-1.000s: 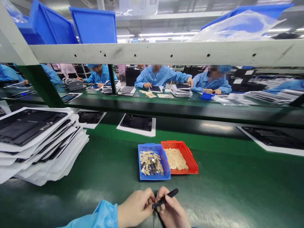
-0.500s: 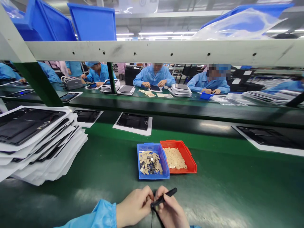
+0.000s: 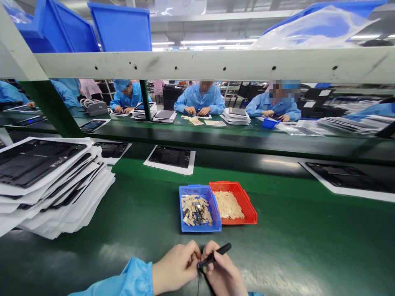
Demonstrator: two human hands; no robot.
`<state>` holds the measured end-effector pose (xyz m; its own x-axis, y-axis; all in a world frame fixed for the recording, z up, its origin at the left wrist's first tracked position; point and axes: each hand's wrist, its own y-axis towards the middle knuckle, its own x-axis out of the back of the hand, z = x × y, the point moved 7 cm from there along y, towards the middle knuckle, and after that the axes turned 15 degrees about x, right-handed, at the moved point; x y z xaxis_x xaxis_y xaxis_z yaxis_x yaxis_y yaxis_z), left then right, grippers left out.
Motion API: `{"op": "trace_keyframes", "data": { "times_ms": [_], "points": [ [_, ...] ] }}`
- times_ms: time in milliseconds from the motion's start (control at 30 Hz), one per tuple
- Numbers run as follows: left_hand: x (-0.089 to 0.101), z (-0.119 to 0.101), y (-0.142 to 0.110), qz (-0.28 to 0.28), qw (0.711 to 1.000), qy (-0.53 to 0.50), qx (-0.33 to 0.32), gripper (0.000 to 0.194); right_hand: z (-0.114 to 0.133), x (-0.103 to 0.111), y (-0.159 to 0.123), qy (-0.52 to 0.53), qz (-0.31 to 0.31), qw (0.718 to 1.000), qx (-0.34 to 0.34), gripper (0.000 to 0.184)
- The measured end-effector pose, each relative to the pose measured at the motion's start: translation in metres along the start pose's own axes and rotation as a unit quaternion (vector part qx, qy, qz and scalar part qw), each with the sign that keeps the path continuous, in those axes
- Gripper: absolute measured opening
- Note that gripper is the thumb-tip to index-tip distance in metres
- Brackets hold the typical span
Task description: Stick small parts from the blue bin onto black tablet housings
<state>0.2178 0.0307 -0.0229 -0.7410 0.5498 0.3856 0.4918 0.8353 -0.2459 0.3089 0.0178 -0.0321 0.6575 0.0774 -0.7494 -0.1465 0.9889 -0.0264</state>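
My right hand (image 3: 226, 273) is closed around a black pen-like tool (image 3: 217, 254), which slants from its upper right end down toward my left fingertips. A dark strip or cord runs from the tool's lower end along my right palm. My left hand (image 3: 177, 265) is pinched shut right beside that lower end; whatever its fingertips hold is hidden. Just beyond both hands stands a blue bin (image 3: 200, 228) with beige pieces and small dark parts in it. Touching it on the right is a red bin (image 3: 248, 205) filled with beige pieces.
A tall stack of white sheets and black panels (image 3: 61, 197) stands at the left. On the dark strip beyond lie a black panel on white paper (image 3: 169, 156) and another panel (image 3: 348, 176) at right. A white beam (image 3: 197, 65) crosses above. Several co-workers sit opposite.
Both hands keep nearly the same grip and place. The black panels on the dark strip have shifted slightly left. Across the table, a co-worker's hands at left have moved lower.
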Motion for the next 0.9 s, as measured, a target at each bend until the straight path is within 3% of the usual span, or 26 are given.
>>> {"op": "trace_keyframes", "data": {
  "times_ms": [900],
  "points": [
    [0.0029, -0.0021, 0.0001, -0.005, 1.0, -0.011, -0.001, 0.021, -0.0006, 0.0019, 0.0008, -0.008, -0.003, 1.0, 0.001, 0.024]
  ]
}}
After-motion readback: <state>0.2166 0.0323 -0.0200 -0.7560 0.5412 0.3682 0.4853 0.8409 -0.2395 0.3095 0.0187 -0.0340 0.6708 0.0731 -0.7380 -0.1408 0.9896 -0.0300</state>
